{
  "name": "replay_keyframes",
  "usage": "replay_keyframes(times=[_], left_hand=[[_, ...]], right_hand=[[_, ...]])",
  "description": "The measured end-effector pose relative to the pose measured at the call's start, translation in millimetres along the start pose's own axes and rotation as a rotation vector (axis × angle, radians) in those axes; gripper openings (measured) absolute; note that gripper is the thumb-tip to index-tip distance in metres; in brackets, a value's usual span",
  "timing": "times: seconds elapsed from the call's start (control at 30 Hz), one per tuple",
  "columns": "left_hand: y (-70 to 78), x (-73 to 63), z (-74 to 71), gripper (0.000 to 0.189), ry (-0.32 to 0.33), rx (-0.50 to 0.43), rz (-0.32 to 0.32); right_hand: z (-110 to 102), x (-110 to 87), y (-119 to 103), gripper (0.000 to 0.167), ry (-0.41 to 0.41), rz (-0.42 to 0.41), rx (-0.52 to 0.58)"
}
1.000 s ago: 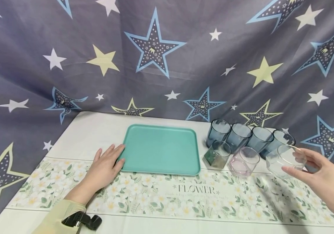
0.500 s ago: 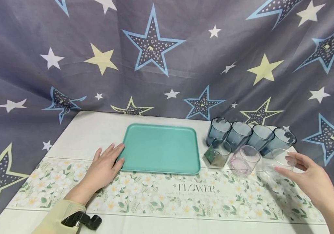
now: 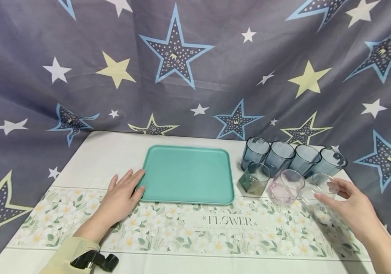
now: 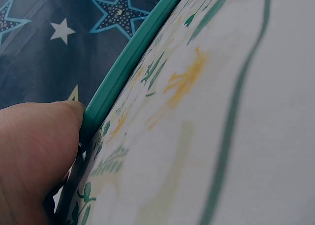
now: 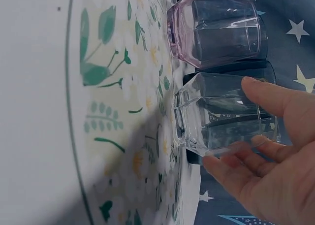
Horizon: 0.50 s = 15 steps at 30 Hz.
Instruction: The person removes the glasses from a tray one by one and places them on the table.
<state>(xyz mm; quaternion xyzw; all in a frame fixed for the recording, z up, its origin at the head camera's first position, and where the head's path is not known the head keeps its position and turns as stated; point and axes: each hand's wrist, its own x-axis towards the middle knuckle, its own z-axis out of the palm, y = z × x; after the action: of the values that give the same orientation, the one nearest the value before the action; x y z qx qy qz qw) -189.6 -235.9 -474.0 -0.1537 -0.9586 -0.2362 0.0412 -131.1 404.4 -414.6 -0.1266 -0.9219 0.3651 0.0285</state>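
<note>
My right hand holds a clear drinking glass near its rim, thumb on one side and fingers on the other. The glass is upright at the right end of the front row, beside a pink-tinted glass; its base looks to be on the cloth. A glass with a dark green and brownish tint stands left of the pink one. My left hand rests at the left edge of a teal tray, fingers extended. In the left wrist view its thumb touches the tray's rim.
Several blue-tinted glasses stand in a row close behind the front glasses. A white tablecloth with a floral band covers the table. A star-patterned curtain hangs along the back edge.
My right hand has moved left and slightly away from me, carrying the clear glass closer to the pink one. The left hand and tray have stayed in place.
</note>
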Motion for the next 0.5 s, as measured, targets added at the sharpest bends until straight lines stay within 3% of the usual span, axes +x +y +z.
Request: replay_keyframes(times=[0.5], left_hand=[[-0.2, 0.2, -0.3, 0.061, 0.005, 0.001, 0.013]], right_hand=[[7.6, -2.2, 6.8, 0.092, 0.022, -0.066, 0.063]])
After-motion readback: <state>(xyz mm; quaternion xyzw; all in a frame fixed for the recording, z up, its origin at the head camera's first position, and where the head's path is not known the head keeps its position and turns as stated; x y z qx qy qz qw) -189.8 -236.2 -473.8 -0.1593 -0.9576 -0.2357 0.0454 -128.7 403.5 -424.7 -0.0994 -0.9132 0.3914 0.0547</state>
